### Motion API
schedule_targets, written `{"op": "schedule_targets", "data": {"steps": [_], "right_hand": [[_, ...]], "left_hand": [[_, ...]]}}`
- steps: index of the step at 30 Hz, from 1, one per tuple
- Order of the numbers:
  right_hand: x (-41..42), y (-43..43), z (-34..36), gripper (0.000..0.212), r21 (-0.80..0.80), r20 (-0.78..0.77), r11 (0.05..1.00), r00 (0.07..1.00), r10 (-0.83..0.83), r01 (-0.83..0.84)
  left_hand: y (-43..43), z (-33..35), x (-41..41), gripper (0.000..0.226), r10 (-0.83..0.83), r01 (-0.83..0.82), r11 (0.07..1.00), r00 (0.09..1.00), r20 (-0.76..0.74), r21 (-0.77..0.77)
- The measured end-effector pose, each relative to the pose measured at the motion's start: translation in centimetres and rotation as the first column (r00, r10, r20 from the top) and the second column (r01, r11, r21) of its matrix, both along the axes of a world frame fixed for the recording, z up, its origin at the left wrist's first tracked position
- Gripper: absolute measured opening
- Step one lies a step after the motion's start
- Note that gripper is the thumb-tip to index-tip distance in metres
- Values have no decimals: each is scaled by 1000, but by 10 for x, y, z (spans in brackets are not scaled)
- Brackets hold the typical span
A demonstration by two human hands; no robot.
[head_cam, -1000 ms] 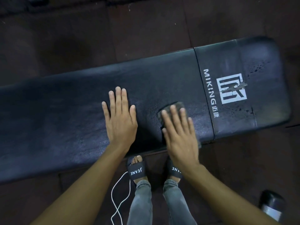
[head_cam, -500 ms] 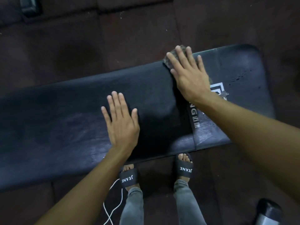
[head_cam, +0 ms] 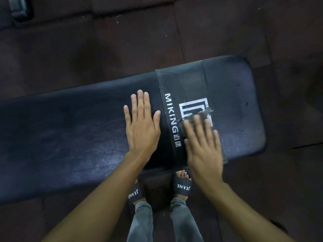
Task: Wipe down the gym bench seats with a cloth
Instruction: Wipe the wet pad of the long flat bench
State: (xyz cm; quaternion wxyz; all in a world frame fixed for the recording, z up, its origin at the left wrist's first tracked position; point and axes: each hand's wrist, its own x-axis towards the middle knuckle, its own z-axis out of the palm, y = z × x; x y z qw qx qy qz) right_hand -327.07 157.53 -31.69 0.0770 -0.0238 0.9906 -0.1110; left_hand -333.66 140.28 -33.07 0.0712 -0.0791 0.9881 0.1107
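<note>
- one bench (head_cam: 70,137)
- one cloth (head_cam: 207,114)
- two hands: left hand (head_cam: 142,130), right hand (head_cam: 203,151)
- two slippers: left slipper (head_cam: 135,193), right slipper (head_cam: 182,186)
- one white logo (head_cam: 193,104)
- one line of lettering (head_cam: 171,117)

The dimly lit floor (head_cam: 122,49) is dark, reddish-brown and tiled.

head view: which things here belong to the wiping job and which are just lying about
Job: bench, cloth under the right hand, left hand flat on the bench.
Lying about: dark object on the floor, top left; floor mats.
</note>
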Motion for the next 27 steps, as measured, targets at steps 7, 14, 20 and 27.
{"op": "schedule_targets", "data": {"steps": [7, 14, 20, 27], "right_hand": [[-149, 50, -7, 50, -40, -22, 999, 1000, -2, 2], [-45, 84, -2, 52, 4, -20, 888, 888, -459, 459], [13, -33, -2, 51, -22, -1, 998, 998, 63, -63], [-149, -15, -4, 53, -74, 45, 995, 997, -69, 73]], "left_hand": [[0, -3, 1, 61, -9, 9, 1000, 1000, -9, -10], [-1, -2, 2, 61, -5, 5, 1000, 1000, -24, 3], [-4, -3, 2, 60, -8, 9, 1000, 999, -34, 22], [-43, -1, 16, 59, 41, -41, 999, 999, -16, 18]]}}
